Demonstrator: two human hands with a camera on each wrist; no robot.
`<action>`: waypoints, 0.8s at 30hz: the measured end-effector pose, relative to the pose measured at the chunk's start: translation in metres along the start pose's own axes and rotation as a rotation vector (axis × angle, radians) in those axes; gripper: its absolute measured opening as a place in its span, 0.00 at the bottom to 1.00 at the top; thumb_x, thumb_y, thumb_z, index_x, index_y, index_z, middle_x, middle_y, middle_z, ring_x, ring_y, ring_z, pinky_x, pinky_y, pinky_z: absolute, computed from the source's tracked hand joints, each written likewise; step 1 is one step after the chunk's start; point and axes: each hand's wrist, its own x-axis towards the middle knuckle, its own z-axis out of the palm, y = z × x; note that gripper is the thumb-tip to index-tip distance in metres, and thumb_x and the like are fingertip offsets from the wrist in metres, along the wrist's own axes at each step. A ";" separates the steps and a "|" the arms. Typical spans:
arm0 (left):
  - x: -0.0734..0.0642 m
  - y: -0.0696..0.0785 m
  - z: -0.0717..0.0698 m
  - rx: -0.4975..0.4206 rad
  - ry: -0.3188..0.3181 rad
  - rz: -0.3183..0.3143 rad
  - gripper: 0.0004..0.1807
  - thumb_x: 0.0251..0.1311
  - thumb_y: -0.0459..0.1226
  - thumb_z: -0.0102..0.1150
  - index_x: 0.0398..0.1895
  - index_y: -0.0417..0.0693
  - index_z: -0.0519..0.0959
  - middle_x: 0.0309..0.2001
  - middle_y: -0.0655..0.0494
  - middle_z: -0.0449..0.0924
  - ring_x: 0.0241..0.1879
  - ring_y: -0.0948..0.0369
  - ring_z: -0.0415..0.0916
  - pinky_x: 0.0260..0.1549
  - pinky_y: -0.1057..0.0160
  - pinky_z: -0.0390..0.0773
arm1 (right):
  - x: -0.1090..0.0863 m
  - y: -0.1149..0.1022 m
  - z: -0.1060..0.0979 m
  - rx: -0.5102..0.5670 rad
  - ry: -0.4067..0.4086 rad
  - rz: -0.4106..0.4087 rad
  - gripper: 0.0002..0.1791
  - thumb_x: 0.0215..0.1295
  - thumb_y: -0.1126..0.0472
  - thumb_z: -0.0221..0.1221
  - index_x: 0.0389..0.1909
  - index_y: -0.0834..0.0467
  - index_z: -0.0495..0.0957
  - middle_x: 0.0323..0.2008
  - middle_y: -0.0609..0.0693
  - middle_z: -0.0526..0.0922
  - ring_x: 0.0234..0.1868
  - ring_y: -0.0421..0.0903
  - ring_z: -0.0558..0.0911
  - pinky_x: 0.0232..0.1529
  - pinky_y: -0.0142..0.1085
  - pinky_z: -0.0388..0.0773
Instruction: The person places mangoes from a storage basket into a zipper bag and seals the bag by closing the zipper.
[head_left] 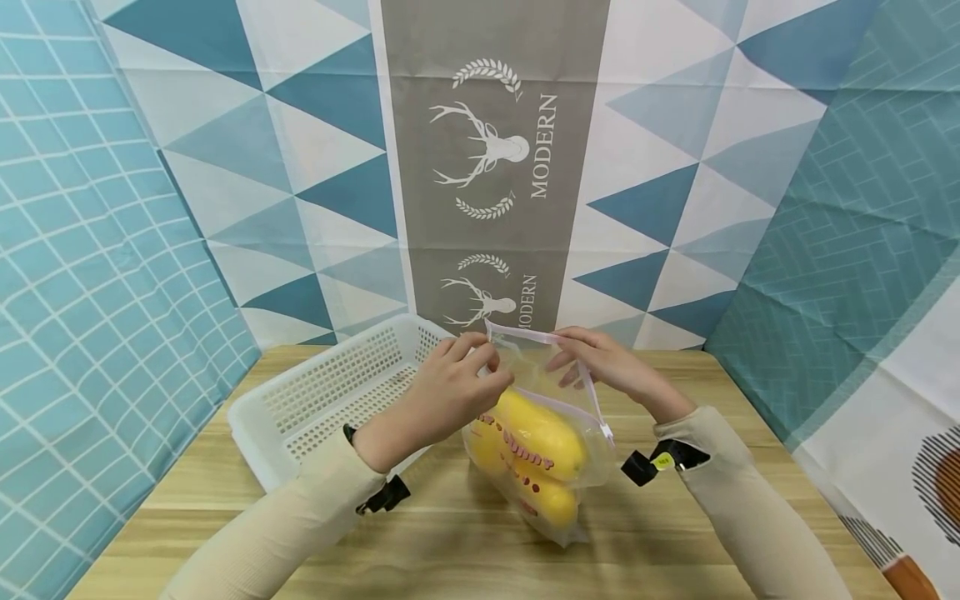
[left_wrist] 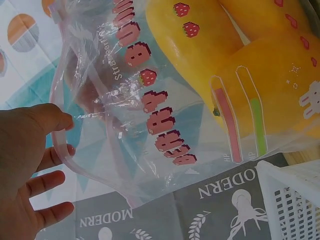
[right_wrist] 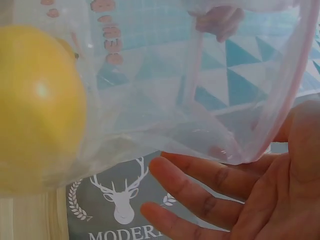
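A clear zip bag (head_left: 600, 462) with pink edging and printed lettering stands on the table, its mouth upward and spread apart. Several yellow fruits (head_left: 543, 433), mango-like in shape, fill its lower part. My left hand (head_left: 450, 383) pinches the pink rim on the left side; thumb and index finger meet at that edge in the left wrist view (left_wrist: 30, 165). On the opposite side, my right hand (head_left: 607, 367) holds the rim between thumb and fingers, with other fingers (right_wrist: 200, 195) extended outside the bag. A small slider (head_left: 606, 431) sits at the near right end of the zip.
Left of the bag, a white perforated plastic basket (head_left: 243, 429) lies on the wooden table (head_left: 420, 554). Behind stands a patterned cloth backdrop (head_left: 487, 208) with deer prints. Tiled-pattern cloth (head_left: 67, 208) hangs on the left, more cloth (head_left: 862, 250) on the right.
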 end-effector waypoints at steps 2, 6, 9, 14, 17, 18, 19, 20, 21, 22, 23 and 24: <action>0.000 0.000 0.000 0.002 0.002 0.000 0.07 0.51 0.34 0.66 0.32 0.55 0.81 0.34 0.57 0.76 0.46 0.52 0.75 0.32 0.59 0.73 | -0.003 -0.001 -0.001 -0.042 0.010 -0.008 0.27 0.80 0.53 0.42 0.68 0.69 0.64 0.49 0.67 0.82 0.39 0.55 0.86 0.42 0.47 0.81; -0.001 0.000 -0.001 -0.006 0.001 -0.005 0.07 0.51 0.34 0.66 0.31 0.55 0.81 0.33 0.57 0.76 0.45 0.52 0.74 0.32 0.59 0.72 | -0.013 -0.005 -0.003 -0.197 0.060 -0.046 0.28 0.80 0.51 0.41 0.71 0.65 0.63 0.52 0.65 0.81 0.47 0.56 0.83 0.50 0.53 0.78; -0.002 0.000 0.000 -0.017 0.004 -0.009 0.07 0.51 0.33 0.66 0.31 0.55 0.80 0.33 0.57 0.76 0.45 0.52 0.74 0.31 0.59 0.72 | -0.023 -0.008 -0.003 -0.320 0.128 -0.074 0.28 0.80 0.49 0.41 0.71 0.63 0.63 0.56 0.64 0.79 0.52 0.58 0.82 0.53 0.58 0.75; -0.004 0.000 0.000 -0.028 0.000 -0.015 0.07 0.51 0.33 0.65 0.30 0.55 0.80 0.33 0.57 0.76 0.45 0.52 0.75 0.32 0.59 0.72 | -0.042 -0.016 0.002 -0.412 0.222 -0.100 0.29 0.80 0.49 0.41 0.72 0.62 0.62 0.61 0.64 0.76 0.56 0.61 0.79 0.55 0.60 0.73; -0.004 0.000 0.001 -0.024 -0.008 -0.019 0.06 0.52 0.33 0.65 0.30 0.55 0.80 0.33 0.57 0.76 0.46 0.52 0.75 0.32 0.59 0.73 | -0.053 -0.019 0.008 -0.453 0.277 -0.109 0.28 0.80 0.49 0.40 0.72 0.62 0.62 0.60 0.64 0.77 0.57 0.62 0.78 0.54 0.60 0.73; -0.004 0.000 0.001 -0.024 -0.009 -0.021 0.06 0.52 0.33 0.65 0.30 0.55 0.80 0.33 0.57 0.76 0.46 0.52 0.75 0.32 0.59 0.73 | -0.057 -0.019 0.010 -0.468 0.297 -0.120 0.28 0.81 0.49 0.40 0.71 0.62 0.63 0.58 0.64 0.77 0.56 0.62 0.78 0.54 0.60 0.73; -0.004 0.000 0.001 -0.024 -0.009 -0.023 0.06 0.53 0.33 0.64 0.30 0.55 0.80 0.33 0.57 0.76 0.46 0.52 0.75 0.32 0.59 0.73 | -0.061 -0.019 0.013 -0.482 0.317 -0.131 0.27 0.81 0.50 0.40 0.71 0.62 0.64 0.58 0.64 0.78 0.56 0.62 0.79 0.53 0.60 0.74; -0.005 0.000 0.001 -0.025 -0.009 -0.024 0.06 0.53 0.33 0.64 0.30 0.55 0.80 0.33 0.57 0.76 0.46 0.52 0.75 0.32 0.59 0.73 | -0.065 -0.019 0.015 -0.498 0.339 -0.149 0.27 0.81 0.51 0.41 0.70 0.63 0.66 0.57 0.63 0.78 0.55 0.61 0.79 0.52 0.60 0.74; -0.005 0.000 0.002 -0.026 -0.009 -0.026 0.06 0.53 0.33 0.64 0.30 0.55 0.80 0.33 0.57 0.76 0.46 0.52 0.75 0.32 0.59 0.73 | -0.069 -0.019 0.018 -0.512 0.360 -0.162 0.26 0.80 0.52 0.41 0.69 0.63 0.67 0.57 0.63 0.79 0.54 0.61 0.79 0.52 0.60 0.74; -0.005 0.000 0.002 -0.026 -0.007 -0.026 0.06 0.52 0.33 0.64 0.30 0.55 0.80 0.33 0.57 0.76 0.46 0.52 0.75 0.32 0.59 0.73 | -0.073 -0.019 0.021 -0.526 0.384 -0.178 0.25 0.80 0.52 0.41 0.68 0.63 0.68 0.56 0.62 0.79 0.54 0.61 0.79 0.51 0.60 0.74; -0.005 0.000 0.002 -0.023 -0.006 -0.026 0.06 0.52 0.33 0.64 0.30 0.55 0.80 0.32 0.57 0.76 0.46 0.52 0.75 0.32 0.59 0.72 | -0.076 -0.018 0.024 -0.542 0.411 -0.199 0.24 0.80 0.53 0.42 0.67 0.64 0.69 0.55 0.62 0.79 0.54 0.60 0.79 0.51 0.59 0.74; -0.005 0.000 0.002 -0.021 -0.004 -0.026 0.06 0.52 0.33 0.64 0.30 0.55 0.80 0.32 0.57 0.76 0.45 0.52 0.75 0.32 0.59 0.72 | -0.080 -0.017 0.028 -0.553 0.439 -0.220 0.24 0.80 0.54 0.43 0.66 0.64 0.70 0.55 0.61 0.80 0.54 0.60 0.79 0.51 0.59 0.74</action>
